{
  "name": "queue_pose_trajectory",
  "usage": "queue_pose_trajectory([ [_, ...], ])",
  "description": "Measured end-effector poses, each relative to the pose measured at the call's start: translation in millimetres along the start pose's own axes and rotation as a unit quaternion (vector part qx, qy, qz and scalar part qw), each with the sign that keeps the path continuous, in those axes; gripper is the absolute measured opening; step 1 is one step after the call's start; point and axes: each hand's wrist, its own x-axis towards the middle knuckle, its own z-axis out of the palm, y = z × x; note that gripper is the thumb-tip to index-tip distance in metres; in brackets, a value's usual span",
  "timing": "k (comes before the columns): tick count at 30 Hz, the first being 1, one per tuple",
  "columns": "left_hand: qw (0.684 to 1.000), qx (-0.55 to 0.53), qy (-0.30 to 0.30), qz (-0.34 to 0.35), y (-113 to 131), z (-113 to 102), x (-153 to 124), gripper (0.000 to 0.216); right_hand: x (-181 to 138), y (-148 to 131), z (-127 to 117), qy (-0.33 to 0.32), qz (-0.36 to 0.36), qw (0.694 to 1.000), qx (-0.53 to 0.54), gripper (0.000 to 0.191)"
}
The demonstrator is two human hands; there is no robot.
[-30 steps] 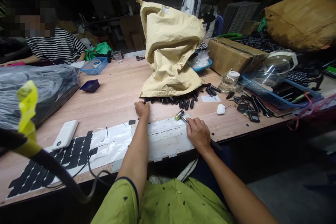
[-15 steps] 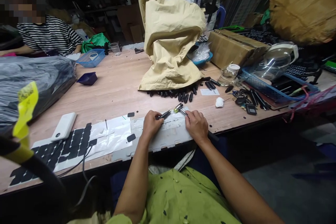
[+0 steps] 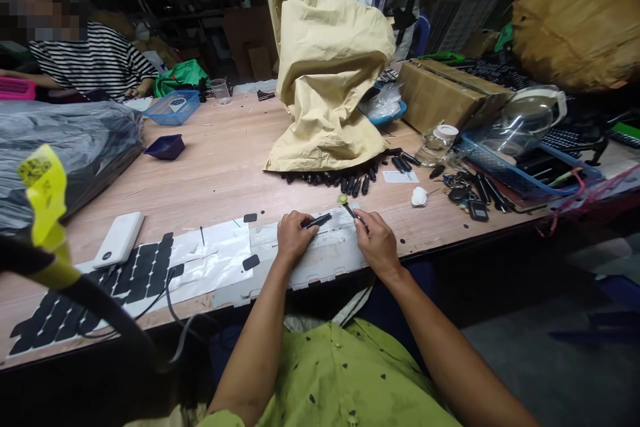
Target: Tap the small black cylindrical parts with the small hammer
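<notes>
My left hand (image 3: 294,235) is closed on a small black stick-shaped part (image 3: 319,220), holding it flat on a white plastic sheet (image 3: 325,257) at the table's near edge. My right hand (image 3: 374,240) grips the handle of a small hammer (image 3: 346,203), whose green-tipped head is raised just right of the black part. A row of similar black parts (image 3: 340,181) lies in front of a crumpled tan paper bag (image 3: 325,80).
A white power bank (image 3: 119,239) and black pads (image 3: 125,280) lie at left beside a grey plastic bag (image 3: 60,153). A cardboard box (image 3: 440,97), blue tray (image 3: 530,170) and key fobs (image 3: 470,197) crowd the right. Another person in a striped shirt (image 3: 95,67) sits far left.
My left hand took a black part from the row by the bag and brought it back to the white sheet. The hammer head has lifted and turned up.
</notes>
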Motion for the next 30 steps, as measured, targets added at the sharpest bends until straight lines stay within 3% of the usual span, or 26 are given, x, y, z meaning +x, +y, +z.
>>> queue_pose_trajectory([
  [6,0.999,-0.011,-0.027,-0.027,7,-5,4,0.017,-3,-24,-9,-0.058,-0.022,0.992,0.107,0.029],
  [17,0.999,-0.009,-0.031,-0.014,6,-3,3,0.015,-12,-25,-3,-0.071,-0.02,0.993,0.091,0.029],
  [24,1.0,-0.002,-0.023,-0.002,4,-1,4,0.015,-14,-31,2,-0.12,-0.017,0.987,0.103,0.03],
  [30,1.0,0.005,-0.025,-0.004,9,-3,0,0.015,-3,-10,0,-0.059,-0.02,0.998,-0.009,0.031],
])
